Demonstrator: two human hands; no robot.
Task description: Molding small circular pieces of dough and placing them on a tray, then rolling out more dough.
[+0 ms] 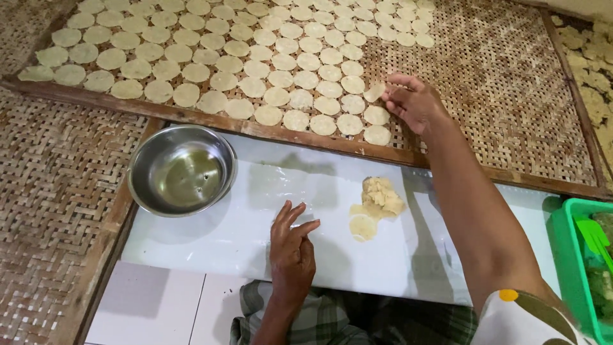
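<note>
Hands: right hand (414, 101) pinches a thin pale dough disc (374, 92) over the woven tray (498, 76); left hand (291, 246) lies open, empty

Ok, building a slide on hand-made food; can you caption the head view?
Right hand lays a dough disc on a woven tray; left hand rests by a dough lump.
</note>
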